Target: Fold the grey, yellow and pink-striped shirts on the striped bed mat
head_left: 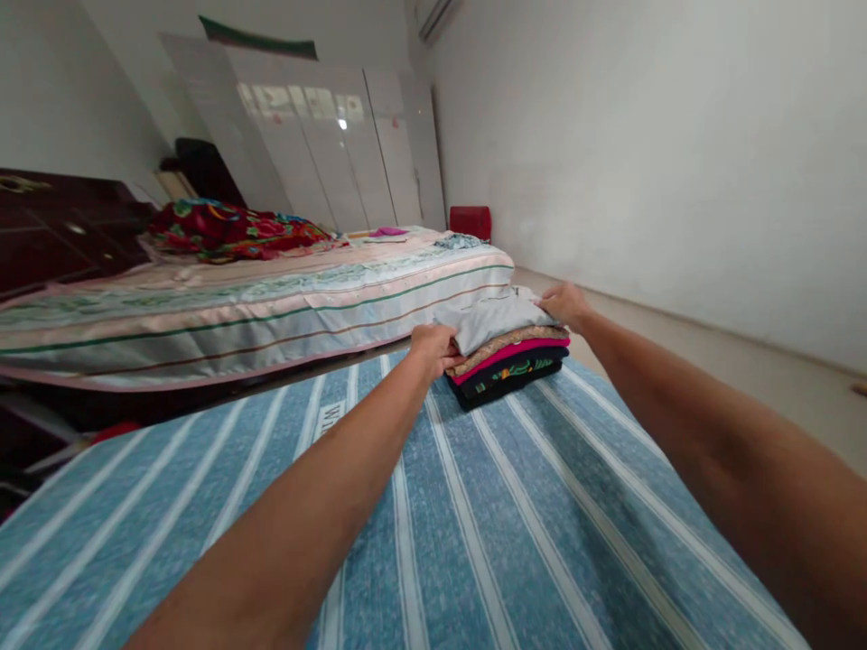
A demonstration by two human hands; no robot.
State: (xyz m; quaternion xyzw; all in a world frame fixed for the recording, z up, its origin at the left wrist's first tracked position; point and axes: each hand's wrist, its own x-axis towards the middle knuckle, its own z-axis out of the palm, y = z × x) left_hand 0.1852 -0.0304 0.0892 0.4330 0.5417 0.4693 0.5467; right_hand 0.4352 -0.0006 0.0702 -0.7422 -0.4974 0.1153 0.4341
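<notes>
A stack of folded clothes (511,361) lies near the far edge of the blue striped bedspread (433,506). On top is a light grey folded garment (498,318); under it come tan, bright pink and dark layers, one with a green and orange print. My left hand (434,348) grips the near left corner of the grey garment, fingers closed on it. At the right far corner, my right hand (565,305) pinches the same garment. Both arms reach forward over the bedspread.
Beyond stands a larger bed (284,298) with a striped pale sheet and a crumpled red floral blanket (230,230). A red box-like object (470,222) is by the wall. White wardrobes (325,135) line the back; a white wall (650,144) is at right.
</notes>
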